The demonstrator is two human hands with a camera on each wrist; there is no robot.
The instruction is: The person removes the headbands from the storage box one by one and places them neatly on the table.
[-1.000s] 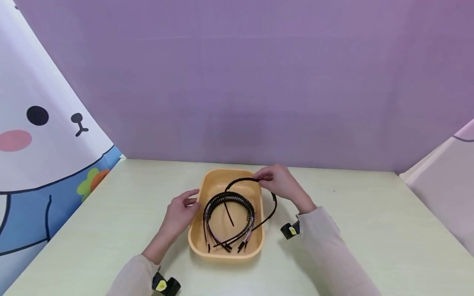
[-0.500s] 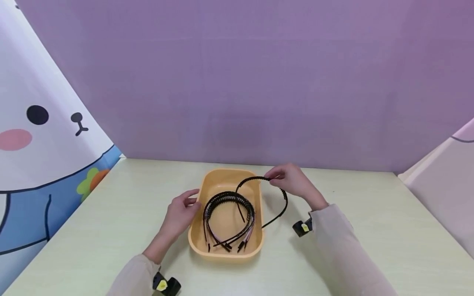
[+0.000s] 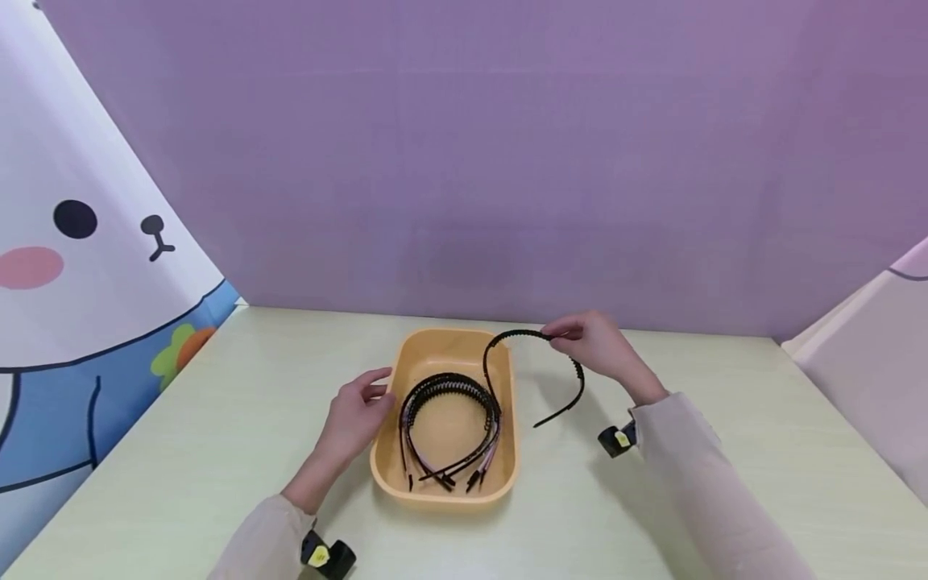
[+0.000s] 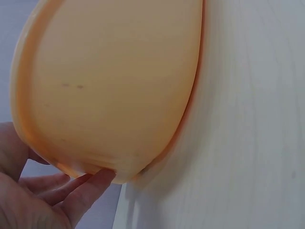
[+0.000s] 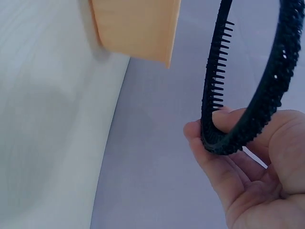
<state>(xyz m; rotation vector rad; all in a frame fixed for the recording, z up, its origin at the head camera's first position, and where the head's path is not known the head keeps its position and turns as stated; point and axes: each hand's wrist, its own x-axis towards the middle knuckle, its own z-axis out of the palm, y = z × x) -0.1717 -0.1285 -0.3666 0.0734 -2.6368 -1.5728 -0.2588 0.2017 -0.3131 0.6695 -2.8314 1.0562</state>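
Note:
A shallow yellow-orange plastic bin [image 3: 444,498] stands on the table with several coiled black headbands [image 3: 449,383] lying inside it, a few with pale purple parts. My left hand [image 3: 355,419] holds the bin's left side, fingertips [image 4: 93,188] against the outer wall and thumb at the rim. My right hand [image 3: 598,346] is raised past the bin's far right corner, pinching a black toothed headband [image 3: 577,379] between thumb and fingers near the top of its arc. Its beaded outer face and comb teeth show in the right wrist view. One leg of it overlaps the bin in the head view.
A pale table [image 3: 290,362] runs back to a purple cloth backdrop [image 3: 507,161]. At the left hangs a cloth printed with a cartoon animal [image 3: 94,322], and a pale cloth [image 3: 877,362] hangs at the right.
My right hand has moved right and slightly up, drawing the headband out of the bin's coil. My left hand and the bin have stayed in place.

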